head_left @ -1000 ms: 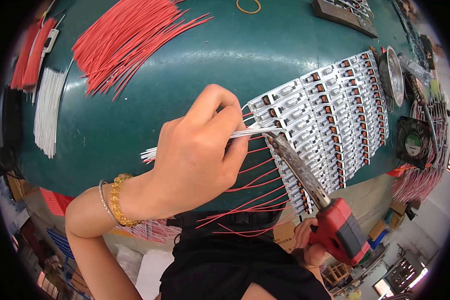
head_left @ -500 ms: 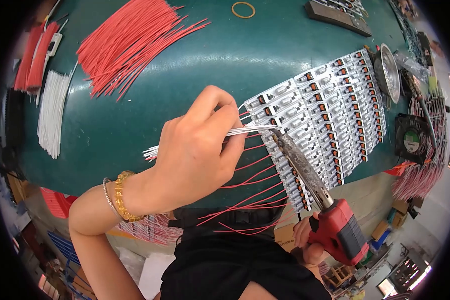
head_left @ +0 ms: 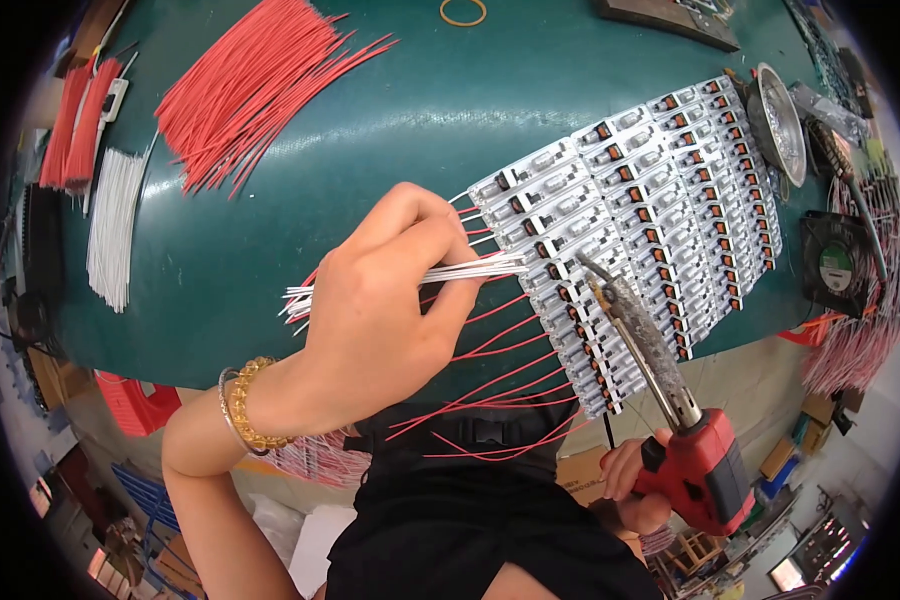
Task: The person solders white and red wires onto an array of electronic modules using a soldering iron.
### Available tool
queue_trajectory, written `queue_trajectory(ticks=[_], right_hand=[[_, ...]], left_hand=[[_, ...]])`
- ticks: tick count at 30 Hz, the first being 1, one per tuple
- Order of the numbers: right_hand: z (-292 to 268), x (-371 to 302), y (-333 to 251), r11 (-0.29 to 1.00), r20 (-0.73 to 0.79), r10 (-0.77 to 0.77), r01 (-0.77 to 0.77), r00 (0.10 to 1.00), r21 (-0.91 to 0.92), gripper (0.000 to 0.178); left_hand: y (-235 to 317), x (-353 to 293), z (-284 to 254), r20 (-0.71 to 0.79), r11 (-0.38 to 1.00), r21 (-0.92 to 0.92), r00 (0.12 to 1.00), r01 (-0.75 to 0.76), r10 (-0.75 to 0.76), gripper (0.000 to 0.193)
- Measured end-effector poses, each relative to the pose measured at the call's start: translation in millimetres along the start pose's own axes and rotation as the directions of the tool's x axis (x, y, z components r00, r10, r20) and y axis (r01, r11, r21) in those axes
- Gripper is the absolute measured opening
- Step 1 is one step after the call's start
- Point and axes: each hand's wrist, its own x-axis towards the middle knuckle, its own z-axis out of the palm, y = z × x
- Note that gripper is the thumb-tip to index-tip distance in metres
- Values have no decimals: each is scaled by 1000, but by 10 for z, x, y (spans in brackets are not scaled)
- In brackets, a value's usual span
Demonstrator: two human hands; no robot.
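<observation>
My left hand (head_left: 380, 300) is closed in a pinch round a thin bundle of white wires (head_left: 485, 268), whose tips reach the left edge of a panel of small silvery modules (head_left: 580, 205). My right hand (head_left: 638, 490), at the lower right, grips a red and black soldering gun (head_left: 705, 470). Its dark tip slants up over the modules, a little to the right of the wire ends and apart from them. Red wires (head_left: 510, 375) run out from the panel's left edge, some hanging past the table's near edge. Part of the bundle is hidden behind my left fingers.
On the green table (head_left: 350, 150) lie a large pile of red wires (head_left: 255, 90) and a white wire bundle (head_left: 118, 230). A rubber band (head_left: 463, 12) is at the far edge. To the right stand a metal bowl (head_left: 778, 125) and a black fan (head_left: 836, 265).
The soldering gun's tip has drawn away to the right from the white wire ends. My left hand has shifted slightly left with the bundle. The whole view has also moved a little.
</observation>
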Motion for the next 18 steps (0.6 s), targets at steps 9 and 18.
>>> queue_trajectory(ticks=[9, 18], right_hand=[[137, 10, 114, 996, -118, 88, -90, 989, -11, 24], [-56, -177, 204, 996, -71, 84, -85, 994, -9, 36]], left_hand=[[-51, -7, 26, -40, 994, 88, 997, -64, 67, 8], [-61, -21, 6, -45, 982, 141, 990, -126, 134, 8]])
